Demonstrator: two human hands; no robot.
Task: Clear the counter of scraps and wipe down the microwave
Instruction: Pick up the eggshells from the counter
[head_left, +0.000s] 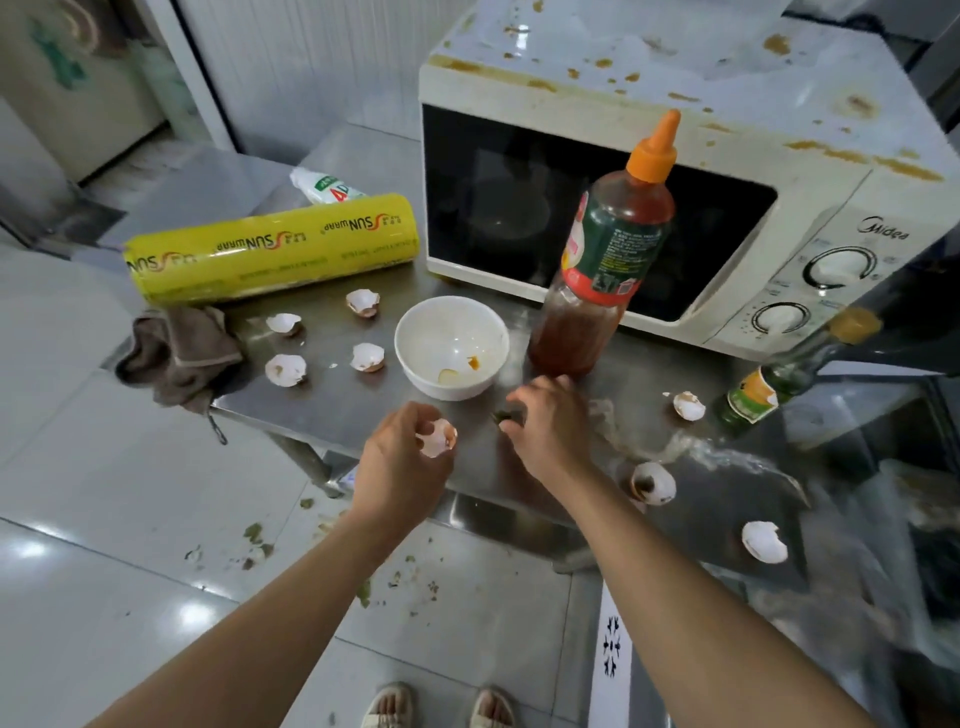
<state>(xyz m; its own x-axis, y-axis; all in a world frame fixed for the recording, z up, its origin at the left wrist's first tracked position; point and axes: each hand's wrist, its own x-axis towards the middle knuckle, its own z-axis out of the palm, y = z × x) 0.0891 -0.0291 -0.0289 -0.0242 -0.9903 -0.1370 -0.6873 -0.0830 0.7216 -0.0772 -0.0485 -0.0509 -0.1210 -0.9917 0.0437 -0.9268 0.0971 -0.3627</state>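
My left hand (400, 457) holds a broken eggshell (439, 438) above the steel counter (332, 400). My right hand (545, 423) pinches a small green scrap (503, 415) on the counter, just in front of the white bowl (451, 345). Several more eggshell halves lie around: one (285, 369) left of the bowl, another (653, 483) at the front right, a third (763, 542) near the right edge. The white microwave (810, 171) stands at the back, its top spattered with brown stains. A brown cloth (179, 353) hangs over the counter's left edge.
A tall sauce bottle (608, 260) with an orange cap stands in front of the microwave door. A yellow roll of cling wrap (272, 249) lies at the back left. A dark green bottle (763, 389) stands at the right. A wet smear (717, 452) crosses the counter. Green scraps litter the floor (363, 592).
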